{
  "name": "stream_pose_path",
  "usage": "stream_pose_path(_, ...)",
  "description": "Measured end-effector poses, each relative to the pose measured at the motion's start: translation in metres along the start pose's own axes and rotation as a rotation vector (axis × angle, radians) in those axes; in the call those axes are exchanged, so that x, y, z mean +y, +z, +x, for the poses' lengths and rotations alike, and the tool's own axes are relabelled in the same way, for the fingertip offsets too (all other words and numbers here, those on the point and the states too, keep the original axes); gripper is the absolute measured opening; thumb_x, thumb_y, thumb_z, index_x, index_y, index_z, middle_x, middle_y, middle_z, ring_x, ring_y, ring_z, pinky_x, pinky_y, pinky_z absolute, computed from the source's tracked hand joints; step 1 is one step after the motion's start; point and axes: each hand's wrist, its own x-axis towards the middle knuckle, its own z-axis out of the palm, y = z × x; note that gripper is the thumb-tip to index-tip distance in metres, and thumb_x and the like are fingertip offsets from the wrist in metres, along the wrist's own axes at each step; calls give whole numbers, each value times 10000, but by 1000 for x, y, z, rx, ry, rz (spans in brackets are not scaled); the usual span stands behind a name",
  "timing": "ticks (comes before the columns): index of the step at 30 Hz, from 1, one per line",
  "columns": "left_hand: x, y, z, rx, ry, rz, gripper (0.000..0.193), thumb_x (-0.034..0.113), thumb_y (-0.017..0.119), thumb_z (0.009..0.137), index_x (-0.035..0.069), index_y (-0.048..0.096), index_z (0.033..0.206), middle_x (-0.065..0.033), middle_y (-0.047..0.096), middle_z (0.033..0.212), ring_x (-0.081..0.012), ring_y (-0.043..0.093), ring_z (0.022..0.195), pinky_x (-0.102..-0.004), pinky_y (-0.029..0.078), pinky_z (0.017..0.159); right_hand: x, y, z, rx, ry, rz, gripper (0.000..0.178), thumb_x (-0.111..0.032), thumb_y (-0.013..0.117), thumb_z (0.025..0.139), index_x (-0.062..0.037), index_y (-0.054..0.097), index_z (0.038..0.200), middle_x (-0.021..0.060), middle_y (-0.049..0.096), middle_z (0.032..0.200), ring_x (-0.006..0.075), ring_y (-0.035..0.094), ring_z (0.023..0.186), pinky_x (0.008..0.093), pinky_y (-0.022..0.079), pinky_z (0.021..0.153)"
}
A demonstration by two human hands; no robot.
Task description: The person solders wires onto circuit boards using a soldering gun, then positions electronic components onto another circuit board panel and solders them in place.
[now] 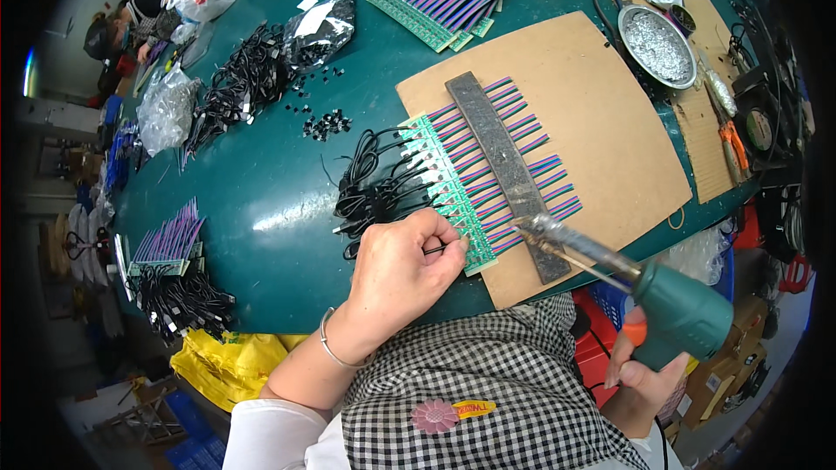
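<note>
My left hand (pixel 401 265) pinches the end of a black cable (pixel 434 250) against the lower part of a green circuit board strip (pixel 442 176). Several black cables (pixel 364 193) run in from its left side, and ribbons of multicoloured wires (pixel 549 170) fan out to its right. Across those wires lies a dark flat bar (pixel 501 161), on a sheet of brown cardboard (pixel 601 113). In my right hand (pixel 649 383) is a green soldering gun (pixel 686 309) with an orange trigger. Its metal tip reaches over the bar's lower end, near the board.
Wired boards (pixel 427 13) lie at the back; finished-looking bundles with cables (pixel 183 292) rest at the left. Black cables (pixel 248 78), a plastic bag (pixel 165 109) and small black pieces (pixel 327 124) are further back. A metal dish (pixel 657 48) and orange-handled pliers (pixel 733 146) sit at right.
</note>
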Motion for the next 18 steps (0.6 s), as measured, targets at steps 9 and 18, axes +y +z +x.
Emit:
stream_pose_path(9,0,1,-1,11,-40,-6,140,81,704,693,11,587,660,-13,512,496,-39,423,452,-208,356,428,16,12,1,-96,107,-114,504,-20,706,668,114,403,1048,166,506,844,180,528,471,268,464,377)
stream_pose_path(18,-3,6,-3,63,-5,-45,130,71,698,690,15,586,657,-15,516,496,-36,424,450,-209,358,430,18,10,1,-95,108,-131,506,-32,700,671,103,379,1039,153,501,757,176,514,430,269,456,352)
